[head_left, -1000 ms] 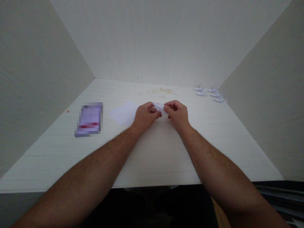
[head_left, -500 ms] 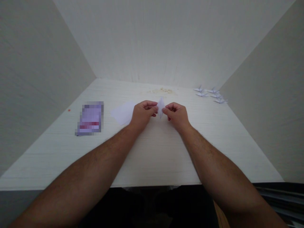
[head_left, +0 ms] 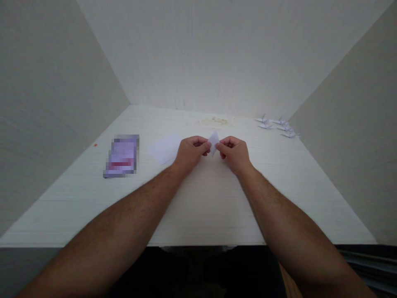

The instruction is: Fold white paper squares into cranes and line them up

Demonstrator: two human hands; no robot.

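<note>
A small folded piece of white paper stands upright between my two hands, above the middle of the white table. My left hand pinches its left side with thumb and fingers closed. My right hand pinches its right side the same way. Both hands hover just over the tabletop, knuckles toward me. A loose white sheet lies flat just left of my left hand.
A blurred purple packet lies on the left of the table. Several small folded paper cranes sit at the back right corner. A crumbly beige stain marks the back edge. Walls close in on three sides.
The folded paper has turned from lying slanted between my fingers to standing upright, pinched from both sides. My view has shifted slightly.
</note>
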